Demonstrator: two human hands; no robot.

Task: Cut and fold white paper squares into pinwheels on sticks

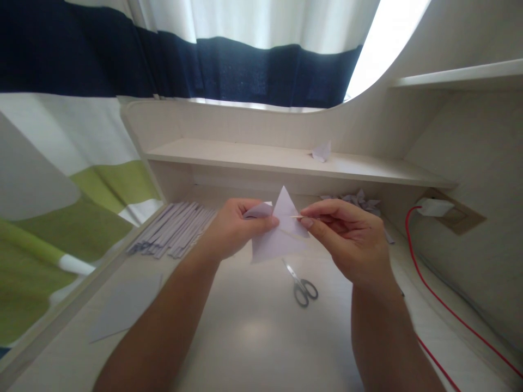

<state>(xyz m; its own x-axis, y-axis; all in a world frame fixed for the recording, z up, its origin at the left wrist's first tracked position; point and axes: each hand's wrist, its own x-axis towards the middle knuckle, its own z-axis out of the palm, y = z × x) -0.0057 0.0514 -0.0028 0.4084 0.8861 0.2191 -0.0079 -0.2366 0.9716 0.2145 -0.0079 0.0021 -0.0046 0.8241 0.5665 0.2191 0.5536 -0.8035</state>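
Two hands, left [232, 228] and right [347, 239], pinching folded paper [278, 234] between them above scissors [302, 286].

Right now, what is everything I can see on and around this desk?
folded paper piece: one, pale lilac, triangular, held above the desk between both hands
scissors: one pair, grey handles, lying on the desk below the paper
paper strips: a stack, too many to count, pale, left rear of the desk
flat sheet: one, pale, lying at the left front
folded paper shapes: a small heap, pale, right rear under the shelf
small folded paper: one, white, on the shelf
cable: one, red, along the right side
curtain: white, navy, green bands, behind
left hand: pinching the paper's left side
right hand: fingers pinching its right edge
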